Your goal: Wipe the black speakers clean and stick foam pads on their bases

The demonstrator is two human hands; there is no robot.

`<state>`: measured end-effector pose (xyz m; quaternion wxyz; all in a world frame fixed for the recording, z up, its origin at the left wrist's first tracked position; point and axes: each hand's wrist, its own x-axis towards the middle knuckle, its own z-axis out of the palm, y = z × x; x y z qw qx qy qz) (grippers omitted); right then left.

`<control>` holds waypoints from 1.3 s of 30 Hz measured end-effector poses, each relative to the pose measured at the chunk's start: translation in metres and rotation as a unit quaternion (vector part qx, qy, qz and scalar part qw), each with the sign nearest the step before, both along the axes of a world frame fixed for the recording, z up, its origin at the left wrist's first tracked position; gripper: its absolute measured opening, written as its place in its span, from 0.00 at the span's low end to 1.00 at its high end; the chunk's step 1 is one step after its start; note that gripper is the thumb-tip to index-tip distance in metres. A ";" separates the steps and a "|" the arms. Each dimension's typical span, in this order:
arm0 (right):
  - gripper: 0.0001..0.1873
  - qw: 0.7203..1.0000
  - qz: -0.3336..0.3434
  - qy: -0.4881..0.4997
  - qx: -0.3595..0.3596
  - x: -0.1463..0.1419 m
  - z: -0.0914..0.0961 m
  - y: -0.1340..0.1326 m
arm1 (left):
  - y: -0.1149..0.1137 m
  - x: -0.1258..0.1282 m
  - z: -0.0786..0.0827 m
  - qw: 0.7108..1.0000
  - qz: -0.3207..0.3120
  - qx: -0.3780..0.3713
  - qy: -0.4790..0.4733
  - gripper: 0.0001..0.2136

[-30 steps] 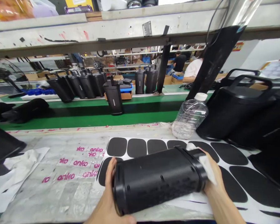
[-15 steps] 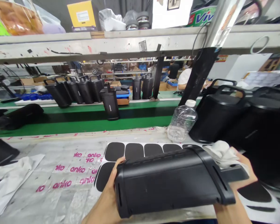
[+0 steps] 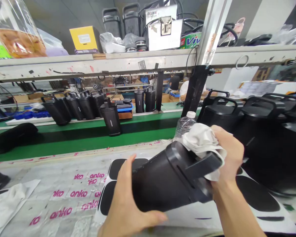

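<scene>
A black handled housing (image 3: 160, 182), a rounded canister shape, is held tilted above the bench. Its looped handle (image 3: 203, 166) points to the right. My left hand (image 3: 128, 204) is wrapped round the lower end, thumb below and fingers along the far side. In my right hand (image 3: 228, 153) is a crumpled white cloth (image 3: 201, 140), pressed at the top end beside the handle; some fingers are hidden behind it. Below lies a white sheet of black rounded stickers (image 3: 108, 197), partly covered by the housing and my hands.
Several similar black housings (image 3: 259, 131) stand close on the right. A clear plastic bottle (image 3: 184, 125) is behind the cloth. One housing (image 3: 111, 118) stands on the green conveyor belt (image 3: 138, 131). Another white cloth (image 3: 8, 200) lies at left. A shelf beam (image 3: 123, 62) crosses overhead.
The housing has turned, its handle end swinging up and towards the camera. My right hand with the cloth has moved left and up onto the top end. The view has tilted upward.
</scene>
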<state>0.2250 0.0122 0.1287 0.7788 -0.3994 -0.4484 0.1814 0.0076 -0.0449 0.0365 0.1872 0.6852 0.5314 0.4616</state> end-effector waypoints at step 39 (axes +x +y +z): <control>0.27 0.861 0.311 0.276 -0.294 -0.042 -0.119 -0.012 | 0.002 0.046 0.011 0.983 0.013 -0.176 -0.060 0.53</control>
